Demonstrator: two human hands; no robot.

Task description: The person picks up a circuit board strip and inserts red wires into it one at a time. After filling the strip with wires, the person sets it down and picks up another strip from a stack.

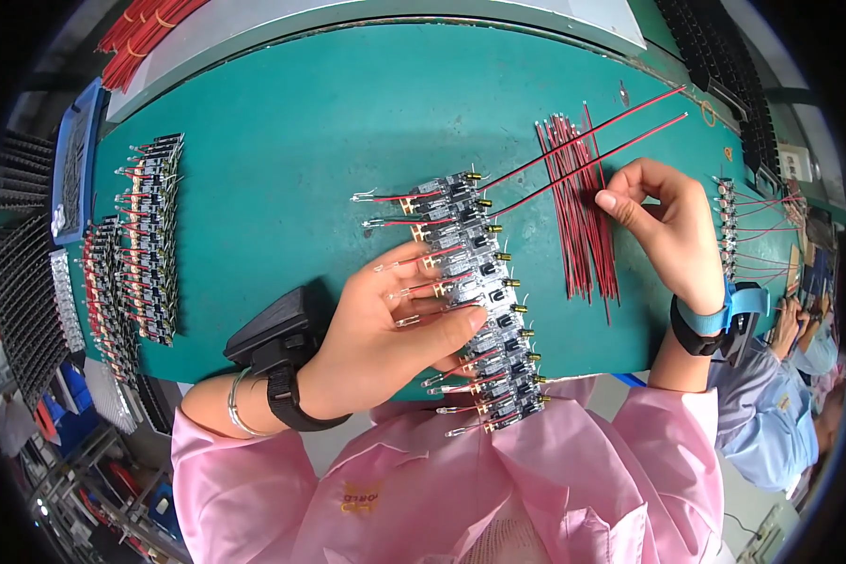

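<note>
Head view: two bare hands at work on a smooth teal-green work mat [282, 188].

Far left, rows of small black switch modules with red leads [146, 240], fine detail too small to read. Left hand [385, 324] laid flat, fingers spread and pressing on a long column of small black modules with brass pins [484, 301], its lower end overhanging the mat's edge. Right hand [663, 230] with fingers curled, thumb and forefinger pinching into a loose bundle of thin red wires [583, 216] just right of the column.
</note>
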